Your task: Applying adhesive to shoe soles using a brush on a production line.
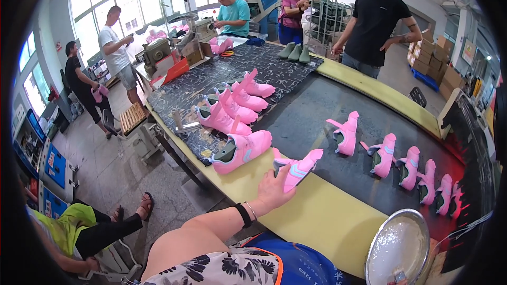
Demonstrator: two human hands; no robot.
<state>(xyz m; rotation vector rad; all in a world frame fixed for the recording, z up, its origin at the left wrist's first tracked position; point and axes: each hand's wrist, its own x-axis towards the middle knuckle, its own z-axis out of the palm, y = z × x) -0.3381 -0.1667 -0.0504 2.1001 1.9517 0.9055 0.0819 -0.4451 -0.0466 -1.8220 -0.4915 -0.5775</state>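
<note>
My left hand (273, 188), with a black band and a bracelet at its wrist, reaches over the table's near edge. Its fingers are closed around a pink shoe upper (299, 171) with pale blue stripes, tilted with the toe up to the right. Just left of it, a larger pink shoe upper (244, 151) on a dark green last lies on the table. Behind that one, several more pink uppers (232, 106) stand in a row. My right hand does not show clearly anywhere.
Several pink uppers (382, 155) line the dark conveyor belt (317, 106), running toward a red-lit opening at right. A round metal pan (397, 248) with whitish contents sits at the near right. Green lasts (296, 53) stand at the far edge. Other people stand or sit around.
</note>
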